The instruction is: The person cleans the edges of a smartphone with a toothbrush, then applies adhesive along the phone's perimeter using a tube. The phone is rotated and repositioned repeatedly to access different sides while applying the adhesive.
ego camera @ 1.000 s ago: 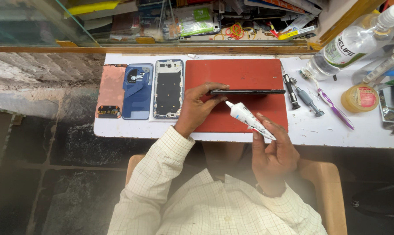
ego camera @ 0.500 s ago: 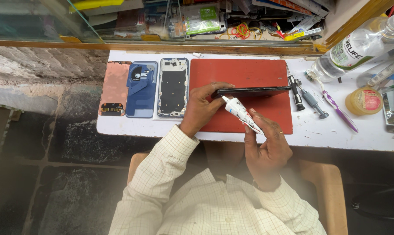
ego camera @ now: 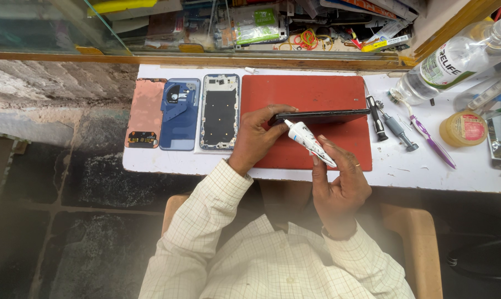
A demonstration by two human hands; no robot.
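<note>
- We see a phone taken apart on the white bench (ego camera: 151, 163); three pieces lie side by side along its left end: a copper-coloured plate (ego camera: 146, 112) at the far left, a blue back cover (ego camera: 179, 113) just beside it, and a dark frame (ego camera: 220, 112) touching the left edge of the red mat (ego camera: 311, 91).
- We judge the strip-down done and glue work under way; the three loose pieces are not yet rejoined.
- The dark phone panel (ego camera: 328, 116) stands on its long edge over the middle of the red mat, thin side up.
- Our left hand (ego camera: 254, 138) reaches in from the mat's near-left corner, wrist resting on the mat; thumb and fingers pinch the panel's left end and hold it upright.
- Our right hand (ego camera: 339, 185) comes up over the bench's near edge, palm turned inward; fingers close round the white glue tube (ego camera: 308, 143), its nozzle aimed up-left and touching the panel near its left end.
- Whether any bead of glue has been laid we cannot tell; too small to see.
- Screwdrivers (ego camera: 391, 123), a purple toothbrush (ego camera: 427, 135) and a clear spray bottle (ego camera: 455, 61) lie untouched toward the bench's right end.
</note>
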